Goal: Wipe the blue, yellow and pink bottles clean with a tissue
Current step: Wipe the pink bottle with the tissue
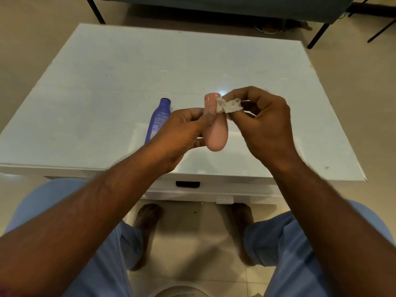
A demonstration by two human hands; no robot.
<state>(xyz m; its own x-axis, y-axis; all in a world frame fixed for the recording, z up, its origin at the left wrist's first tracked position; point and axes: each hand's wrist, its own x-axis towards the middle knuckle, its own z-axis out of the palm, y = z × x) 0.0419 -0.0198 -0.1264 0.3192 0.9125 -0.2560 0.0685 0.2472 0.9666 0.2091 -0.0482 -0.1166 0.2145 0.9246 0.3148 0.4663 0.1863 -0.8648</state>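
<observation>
My left hand point(184, 133) grips a small pink bottle point(216, 133) above the table's near edge, cap pointing away from me, thumb along its side. My right hand point(263, 125) pinches a crumpled white tissue point(229, 105) that touches the bottle near its cap. A blue bottle point(158, 120) lies on its side on the white table point(107, 93), just left of my left hand, its lower part hidden by that hand. No yellow bottle is in view.
The white table has a glossy top and a drawer slot point(188, 184) under its near edge. My knees and bare feet are below it. A dark-framed piece of furniture point(214, 5) stands beyond the table.
</observation>
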